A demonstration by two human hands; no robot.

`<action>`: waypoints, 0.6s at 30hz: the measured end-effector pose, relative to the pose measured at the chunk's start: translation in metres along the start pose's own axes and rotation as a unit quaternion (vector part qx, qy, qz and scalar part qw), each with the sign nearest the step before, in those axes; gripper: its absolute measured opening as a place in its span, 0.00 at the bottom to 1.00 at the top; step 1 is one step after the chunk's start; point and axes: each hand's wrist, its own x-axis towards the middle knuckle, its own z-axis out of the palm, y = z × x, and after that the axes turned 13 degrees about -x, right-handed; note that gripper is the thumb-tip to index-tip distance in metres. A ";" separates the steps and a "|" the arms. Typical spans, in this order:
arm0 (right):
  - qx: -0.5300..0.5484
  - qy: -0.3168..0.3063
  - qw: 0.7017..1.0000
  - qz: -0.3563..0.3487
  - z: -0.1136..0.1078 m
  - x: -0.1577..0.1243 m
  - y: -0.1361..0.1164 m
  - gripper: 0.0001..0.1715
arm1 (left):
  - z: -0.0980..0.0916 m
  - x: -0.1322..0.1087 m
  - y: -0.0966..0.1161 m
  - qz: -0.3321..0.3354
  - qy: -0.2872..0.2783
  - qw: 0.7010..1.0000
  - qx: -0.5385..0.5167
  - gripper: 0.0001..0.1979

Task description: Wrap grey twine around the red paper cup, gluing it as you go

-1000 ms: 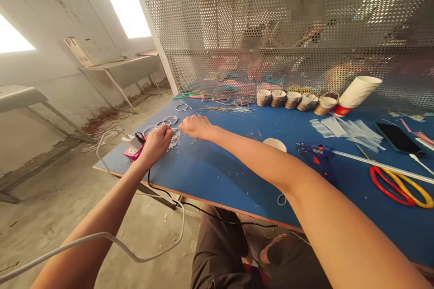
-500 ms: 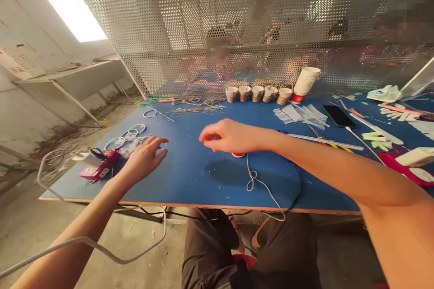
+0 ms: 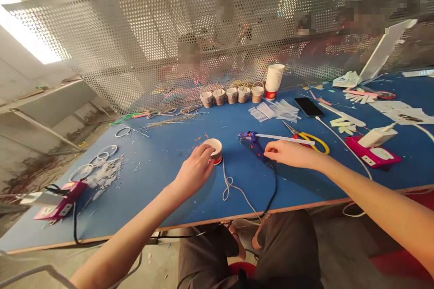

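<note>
A small paper cup (image 3: 214, 148) with a pale rim, brownish side and red base stands on the blue table. My left hand (image 3: 196, 167) is closed on its near left side, fingers over the rim. From the cup a thin cord (image 3: 228, 185) trails in a loop to the table's front edge. A blue hot glue gun (image 3: 253, 143) lies to the right, a white glue stick (image 3: 285, 139) sticking out of it. My right hand (image 3: 283, 153) has its curled fingertips at the gun's handle; the inner fingers are hidden.
Several small cups (image 3: 231, 95) line the back beside a cup stack (image 3: 274, 79). White strips (image 3: 274, 110), a phone (image 3: 308, 107) and yellow-handled pliers (image 3: 313, 141) lie right. Pink power strips (image 3: 373, 151) flank both sides; white rings (image 3: 107, 152) and scraps are left. A perforated metal screen (image 3: 135, 54) stands behind.
My right hand has moved from over the cup rightward to the glue gun. My left hand has come from the left side of the table onto the cup. The view has turned right.
</note>
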 end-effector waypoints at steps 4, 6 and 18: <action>0.011 0.083 0.994 0.066 0.009 0.022 0.000 0.18 | 0.015 0.010 -0.001 -0.081 -0.002 0.996 -0.046 0.11; 0.031 0.095 0.993 0.069 0.012 0.036 -0.003 0.23 | 0.017 0.015 -0.002 -0.109 -0.004 0.991 -0.076 0.09; 0.199 0.133 0.971 0.022 0.031 0.064 -0.021 0.09 | -0.009 0.032 -0.017 -0.196 0.025 0.925 -0.323 0.06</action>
